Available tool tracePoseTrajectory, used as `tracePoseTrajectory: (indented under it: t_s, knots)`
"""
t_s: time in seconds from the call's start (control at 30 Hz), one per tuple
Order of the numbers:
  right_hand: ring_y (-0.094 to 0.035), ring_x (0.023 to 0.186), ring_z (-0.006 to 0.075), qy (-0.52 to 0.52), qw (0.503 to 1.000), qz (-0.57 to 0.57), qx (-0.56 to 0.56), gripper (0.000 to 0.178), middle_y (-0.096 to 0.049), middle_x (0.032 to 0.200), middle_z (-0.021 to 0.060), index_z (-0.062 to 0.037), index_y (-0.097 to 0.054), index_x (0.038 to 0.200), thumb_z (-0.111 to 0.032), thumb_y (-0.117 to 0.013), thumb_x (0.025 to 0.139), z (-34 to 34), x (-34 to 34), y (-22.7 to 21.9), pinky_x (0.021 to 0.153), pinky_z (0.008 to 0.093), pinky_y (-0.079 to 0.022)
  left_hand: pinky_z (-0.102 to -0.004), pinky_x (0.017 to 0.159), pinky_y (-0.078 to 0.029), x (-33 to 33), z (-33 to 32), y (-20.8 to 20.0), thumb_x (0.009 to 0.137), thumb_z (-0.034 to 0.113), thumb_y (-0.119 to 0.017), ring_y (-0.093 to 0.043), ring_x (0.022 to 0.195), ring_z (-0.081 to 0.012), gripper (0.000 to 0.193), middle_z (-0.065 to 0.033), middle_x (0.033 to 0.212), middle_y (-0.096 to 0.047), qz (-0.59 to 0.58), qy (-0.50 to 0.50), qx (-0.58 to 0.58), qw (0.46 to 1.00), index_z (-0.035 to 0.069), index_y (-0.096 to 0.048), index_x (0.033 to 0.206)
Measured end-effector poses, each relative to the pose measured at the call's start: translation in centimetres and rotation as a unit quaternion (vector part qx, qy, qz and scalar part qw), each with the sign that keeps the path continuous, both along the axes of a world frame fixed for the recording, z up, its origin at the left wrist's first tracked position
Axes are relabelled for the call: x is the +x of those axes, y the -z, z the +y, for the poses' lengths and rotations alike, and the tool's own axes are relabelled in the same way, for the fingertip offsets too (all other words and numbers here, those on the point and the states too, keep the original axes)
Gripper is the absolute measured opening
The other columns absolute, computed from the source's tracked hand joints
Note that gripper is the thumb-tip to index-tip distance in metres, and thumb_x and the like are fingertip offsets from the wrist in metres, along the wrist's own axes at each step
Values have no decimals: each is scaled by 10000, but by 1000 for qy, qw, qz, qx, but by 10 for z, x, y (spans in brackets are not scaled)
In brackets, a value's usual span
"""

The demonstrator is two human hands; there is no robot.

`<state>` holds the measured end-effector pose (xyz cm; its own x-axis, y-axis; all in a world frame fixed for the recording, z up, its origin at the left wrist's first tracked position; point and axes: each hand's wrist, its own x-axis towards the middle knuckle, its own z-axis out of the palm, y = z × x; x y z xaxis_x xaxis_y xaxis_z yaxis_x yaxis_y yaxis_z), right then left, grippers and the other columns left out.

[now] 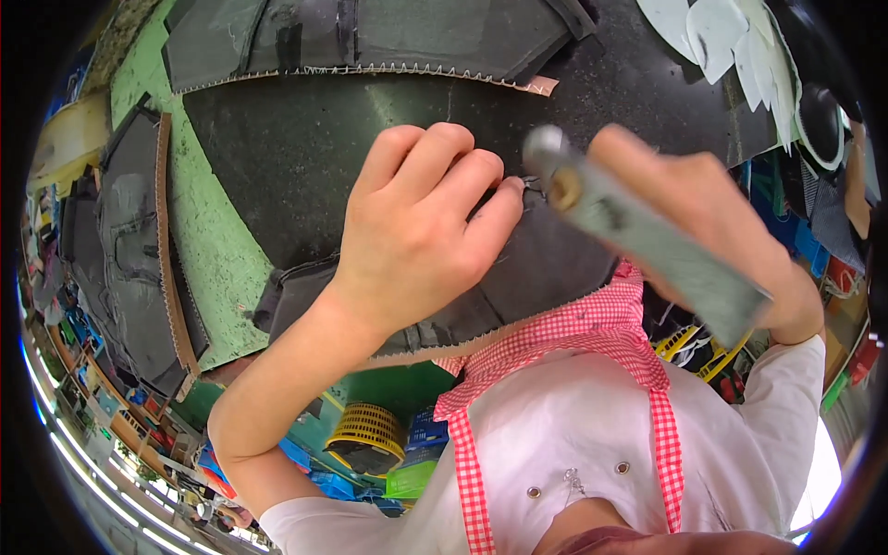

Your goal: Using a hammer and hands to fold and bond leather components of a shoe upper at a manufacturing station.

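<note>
My right hand (731,203) grips a hammer whose grey metal head (661,245) is blurred by motion; a round brownish handle end shows in it. My left hand (416,213) is closed, thumb and finger pressed at the far edge of a dark grey panel (541,254), just left of the hammer's rounded end. Whether something small sits in that pinch I cannot make out. The panel has a zigzag-cut tan near edge, and it lies on a black work mat (268,157) under my left hand.
At the far side lies another dark panel (407,37) with a notched edge. More panels (129,250) stand at the left on the green tabletop (199,250). White leaf-shaped pieces (717,42) lie at far right. A yellow basket (367,435) is below the table's near edge.
</note>
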<state>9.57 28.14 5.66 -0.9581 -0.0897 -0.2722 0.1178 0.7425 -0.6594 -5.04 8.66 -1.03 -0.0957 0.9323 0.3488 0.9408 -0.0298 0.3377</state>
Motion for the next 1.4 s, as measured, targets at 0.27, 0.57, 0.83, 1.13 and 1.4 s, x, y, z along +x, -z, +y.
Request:
tracePoseTrajectory:
  t_s: [0.27,0.57,0.83,1.13,1.4]
  knots:
    - [-530,613,399,34,996,58,-55,211,-507,723,163,-14,-529,1037,-95,-688,924,5,-13,2,541,420,-421,-395,839,-423,-5,-13,1,661,159,-838,-561,966,-246,259,27,983,-654,-105,-28,-39,993,163,-765,910]
    - [-561,637,427,3,997,-55,-60,211,-515,704,184,-14,-489,1012,-35,-657,885,-4,-17,-7,531,416,-435,-414,879,-424,-2,-12,-9,653,148,-810,-559,1002,-252,260,20,997,-638,-35,-5,-70,997,150,-731,901]
    - [-585,658,425,-28,999,7,-32,294,-504,703,196,-20,-502,1096,-42,-682,865,-8,-20,3,540,444,-427,-399,843,-443,-13,-18,-4,648,144,-788,-584,953,-241,178,27,866,-620,-16,17,-4,1000,156,-716,811]
    - [-572,666,420,-46,991,-82,-98,196,-494,763,176,-26,-536,1069,-77,-662,927,-16,-19,13,559,439,-453,-420,798,-454,-44,-24,-5,648,164,-816,-589,950,-249,212,31,900,-630,-22,98,-16,995,172,-734,843]
    - [-568,677,448,-29,995,-46,-83,346,-492,781,197,10,-481,1048,-145,-690,820,-24,-16,16,568,451,-459,-410,843,-436,-45,-32,-6,628,173,-830,-579,960,-254,240,34,927,-644,-21,74,-23,997,180,-745,852]
